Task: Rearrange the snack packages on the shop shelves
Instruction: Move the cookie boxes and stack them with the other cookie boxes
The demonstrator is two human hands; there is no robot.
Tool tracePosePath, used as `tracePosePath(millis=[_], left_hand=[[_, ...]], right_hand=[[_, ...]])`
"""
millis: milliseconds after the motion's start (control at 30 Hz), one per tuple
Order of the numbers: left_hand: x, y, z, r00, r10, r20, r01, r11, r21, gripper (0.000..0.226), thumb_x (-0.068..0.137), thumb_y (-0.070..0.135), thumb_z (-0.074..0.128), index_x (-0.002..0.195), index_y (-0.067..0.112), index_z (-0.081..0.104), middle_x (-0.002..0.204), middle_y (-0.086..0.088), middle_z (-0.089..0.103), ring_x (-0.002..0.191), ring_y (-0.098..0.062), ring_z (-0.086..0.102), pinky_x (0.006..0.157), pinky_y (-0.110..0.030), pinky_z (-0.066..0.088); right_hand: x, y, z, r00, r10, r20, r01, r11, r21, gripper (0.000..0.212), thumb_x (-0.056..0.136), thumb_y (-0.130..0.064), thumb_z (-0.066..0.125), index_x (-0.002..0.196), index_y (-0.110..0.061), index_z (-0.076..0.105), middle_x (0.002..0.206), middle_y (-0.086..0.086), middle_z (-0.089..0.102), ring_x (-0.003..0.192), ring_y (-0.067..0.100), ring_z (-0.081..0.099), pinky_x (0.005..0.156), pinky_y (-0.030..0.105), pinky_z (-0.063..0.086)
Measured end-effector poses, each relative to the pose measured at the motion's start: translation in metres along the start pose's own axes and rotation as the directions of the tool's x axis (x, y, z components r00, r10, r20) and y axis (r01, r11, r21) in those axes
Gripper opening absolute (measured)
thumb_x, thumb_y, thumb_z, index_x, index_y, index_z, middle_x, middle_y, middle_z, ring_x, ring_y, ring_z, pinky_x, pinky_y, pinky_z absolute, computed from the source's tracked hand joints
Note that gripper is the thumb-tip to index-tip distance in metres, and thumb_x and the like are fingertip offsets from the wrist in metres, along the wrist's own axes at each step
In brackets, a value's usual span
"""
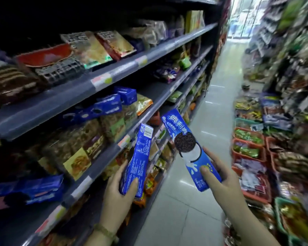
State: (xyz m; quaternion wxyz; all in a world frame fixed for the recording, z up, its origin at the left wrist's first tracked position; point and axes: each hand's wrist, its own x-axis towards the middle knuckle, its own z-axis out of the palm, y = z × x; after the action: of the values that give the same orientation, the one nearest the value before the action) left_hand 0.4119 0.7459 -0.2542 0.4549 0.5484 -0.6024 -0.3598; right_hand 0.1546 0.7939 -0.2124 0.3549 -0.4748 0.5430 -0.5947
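Note:
My left hand [120,185] grips the lower end of a long blue cookie box [138,157], its back with the barcode turned towards me, held just in front of the middle shelf edge [103,162]. My right hand [219,176] holds a second blue cookie box [185,146] by its lower end, front side up, showing a black-and-white sandwich cookie. Both boxes tilt up and away from me over the aisle. More blue cookie boxes [103,107] lie on the middle shelf on top of brown snack bags [89,137].
Grey shelves on the left carry snack bags [89,45] on every level, with price tags along the edges. Red baskets [248,144] full of packets line the right side of the aisle. A pale tiled floor [219,96] runs ahead to a bright doorway.

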Motion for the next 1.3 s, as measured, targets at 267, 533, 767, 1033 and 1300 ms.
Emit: tracePosePath(millis=[267,533,767,1033,1300], left_hand=[[0.127,0.022,0.106,0.986,0.016,0.167,-0.024,0.999,0.041,0.058,0.072,0.064,0.055,0.128,0.060,0.038,0.132,0.018,0.049,0.122,0.002,0.048,0.101,-0.033,0.045],[0.237,0.048,0.230,0.992,-0.008,0.122,0.005,1.000,0.021,0.050,0.083,0.048,0.061,0.124,0.066,0.038,0.132,0.018,0.046,0.120,0.001,0.049,0.095,-0.043,0.051],[0.325,0.080,0.306,0.998,-0.041,-0.044,0.041,0.999,0.015,0.054,0.087,0.027,0.064,0.122,0.060,0.039,0.124,0.031,0.045,0.111,0.019,0.046,0.096,-0.036,0.049],[0.436,0.102,0.352,0.988,-0.078,-0.133,0.079,0.997,0.003,0.049,0.086,0.034,0.064,0.109,0.066,0.035,0.117,0.042,0.039,0.097,0.032,0.042,0.081,-0.014,0.040],[0.544,0.126,0.379,0.983,0.052,-0.174,-0.043,0.998,0.053,0.053,0.069,0.049,0.063,0.117,0.066,0.048,0.118,0.033,0.056,0.110,0.011,0.054,0.083,0.000,0.040]], right_hand=[[0.112,0.020,-0.041,0.996,0.012,-0.086,-0.009,1.000,0.029,0.043,0.088,0.001,0.059,0.127,-0.017,0.056,0.109,-0.020,0.071,0.095,0.000,0.068,0.073,0.011,0.050],[0.265,0.038,-0.122,1.000,0.001,-0.011,-0.001,0.999,0.040,0.044,0.085,-0.015,0.067,0.127,-0.018,0.054,0.101,-0.026,0.071,0.090,-0.004,0.068,0.068,0.008,0.050],[0.407,0.040,-0.175,0.991,0.016,0.132,-0.021,0.999,0.039,0.044,0.087,0.004,0.056,0.123,-0.023,0.055,0.093,-0.031,0.070,0.085,-0.010,0.067,0.063,0.007,0.049],[0.554,0.052,-0.177,0.978,-0.052,0.202,0.035,0.995,0.089,0.047,0.073,-0.025,0.065,0.117,-0.041,0.065,0.115,-0.019,0.069,0.116,0.004,0.059,0.089,0.021,0.052],[0.690,0.059,-0.185,0.963,-0.136,0.234,0.097,0.980,0.172,0.046,0.070,-0.025,0.069,0.111,-0.047,0.066,0.115,-0.014,0.070,0.109,0.008,0.065,0.088,0.025,0.053]])
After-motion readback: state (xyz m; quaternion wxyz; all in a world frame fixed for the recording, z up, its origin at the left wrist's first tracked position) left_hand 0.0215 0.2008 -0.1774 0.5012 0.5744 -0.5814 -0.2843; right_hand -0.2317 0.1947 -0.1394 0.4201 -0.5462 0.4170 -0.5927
